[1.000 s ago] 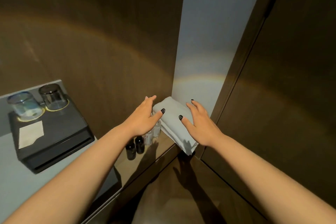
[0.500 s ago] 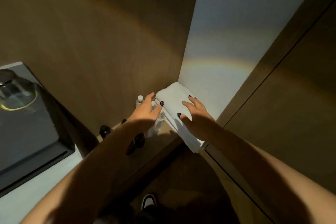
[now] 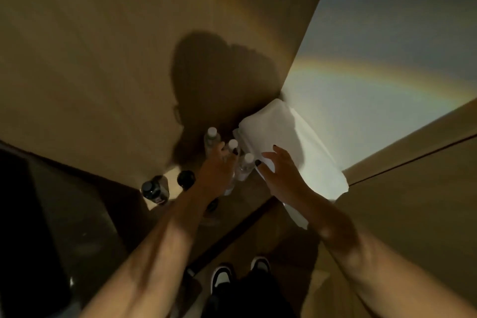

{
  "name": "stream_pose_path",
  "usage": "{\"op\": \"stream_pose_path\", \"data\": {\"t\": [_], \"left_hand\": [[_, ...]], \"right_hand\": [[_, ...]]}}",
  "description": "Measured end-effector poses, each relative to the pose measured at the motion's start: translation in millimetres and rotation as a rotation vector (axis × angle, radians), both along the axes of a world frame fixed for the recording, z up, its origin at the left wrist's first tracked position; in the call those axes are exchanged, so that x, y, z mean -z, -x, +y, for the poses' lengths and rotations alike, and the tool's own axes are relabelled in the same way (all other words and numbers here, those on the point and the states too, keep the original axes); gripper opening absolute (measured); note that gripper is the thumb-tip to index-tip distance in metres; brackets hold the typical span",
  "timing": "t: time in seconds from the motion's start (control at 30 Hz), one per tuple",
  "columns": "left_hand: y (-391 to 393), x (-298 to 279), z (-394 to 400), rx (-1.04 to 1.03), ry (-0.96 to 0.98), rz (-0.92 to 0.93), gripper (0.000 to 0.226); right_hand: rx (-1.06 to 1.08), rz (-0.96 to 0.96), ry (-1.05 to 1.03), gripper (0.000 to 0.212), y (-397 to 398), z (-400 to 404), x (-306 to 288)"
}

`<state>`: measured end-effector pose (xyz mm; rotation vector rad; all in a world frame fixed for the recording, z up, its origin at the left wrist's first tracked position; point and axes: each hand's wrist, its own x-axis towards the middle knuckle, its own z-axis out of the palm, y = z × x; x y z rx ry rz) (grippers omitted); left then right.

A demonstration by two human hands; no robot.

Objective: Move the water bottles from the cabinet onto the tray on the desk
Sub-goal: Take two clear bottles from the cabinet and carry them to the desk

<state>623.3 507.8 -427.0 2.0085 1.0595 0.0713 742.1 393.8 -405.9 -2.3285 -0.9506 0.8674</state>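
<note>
Three clear water bottles with white caps stand on the cabinet shelf (image 3: pixel 247 188): a far one (image 3: pixel 212 134), a middle one (image 3: pixel 233 144) and a near one (image 3: pixel 245 165). My left hand (image 3: pixel 215 171) reaches in among them, fingers and thumb curled round the middle bottle just under its cap. My right hand (image 3: pixel 280 175) hovers with spread fingers over the edge of a folded white towel (image 3: pixel 289 137), its thumb close to the near bottle without holding it. The tray is not clearly visible.
Two dark bottles (image 3: pixel 154 190) (image 3: pixel 186 178) stand on the shelf left of my left wrist. Wooden cabinet walls close in at the back and right. A dark desk surface (image 3: pixel 64 214) lies at the left. My shoes (image 3: pixel 222 276) show below on the floor.
The view has tipped downward and closer to the shelf. My left hand has dropped from above the bottles and closed round the middle one. My right hand has slid toward the near bottle.
</note>
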Motion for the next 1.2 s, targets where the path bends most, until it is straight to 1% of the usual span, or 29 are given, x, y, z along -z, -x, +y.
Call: {"op": "stream_pose_path", "data": {"t": [0.03,0.13,0.17,0.2,0.23,0.27,0.33,0.4,0.43,0.53,0.63,0.7,0.8,0.87,0.93,1.0,1.07,1.13,1.2], "left_hand": [[-4,11,2,-0.027,0.008,0.016,0.048],[-19,45,10,-0.137,0.128,-0.018,0.05],[-22,54,11,-0.137,0.157,-0.021,0.05],[-23,59,12,-0.109,0.181,-0.028,0.05],[-24,71,14,-0.082,0.165,-0.019,0.051],[-26,85,16,-0.087,0.18,-0.007,0.056],[-27,109,24,-0.086,0.181,0.061,0.064],[-25,129,31,-0.002,0.146,0.128,0.071],[-23,138,33,0.034,0.135,0.16,0.071],[-20,154,31,0.043,0.147,0.181,0.067],[-21,168,29,0.067,0.013,0.102,0.053],[-24,176,30,0.084,-0.021,0.079,0.046],[-25,186,30,0.096,-0.06,0.019,0.043],[-24,194,25,0.086,-0.08,0.025,0.041],[-23,205,16,0.043,-0.11,0.019,0.037],[-23,215,8,0.057,-0.191,-0.038,0.044],[-23,229,6,0.092,-0.278,-0.093,0.05],[-24,235,9,0.074,-0.37,-0.087,0.044],[-26,234,13,0.009,-0.424,-0.042,0.038]], "right_hand": [[0.027,0.017,0.012,0.043,-5,3,10],[0.071,0.017,0.054,0.044,-19,9,40],[0.084,0.024,0.066,0.044,-22,10,49],[0.098,0.04,0.07,0.045,-24,11,58],[0.112,0.059,0.076,0.045,-27,13,66],[0.123,0.076,0.084,0.044,-28,13,74],[0.13,0.101,0.085,0.043,-32,15,89],[0.122,0.092,0.06,0.042,-35,14,105],[0.116,0.09,0.048,0.042,-36,13,113],[0.102,0.091,0.044,0.04,-37,11,139],[0.092,0.07,-0.007,0.035,-35,17,162],[0.099,0.107,-0.005,0.028,-33,20,174],[0.16,0.149,-0.069,0.025,-30,24,198],[0.213,0.183,-0.133,0.021,-25,25,212],[0.245,0.18,-0.174,0.028,-20,24,229],[0.289,0.131,-0.225,0.039,-15,22,242],[0.326,0.09,-0.284,0.044,-13,19,253],[0.326,0.082,-0.287,0.048,-15,16,256],[0.324,0.105,-0.257,0.055,-16,14,255]]}}
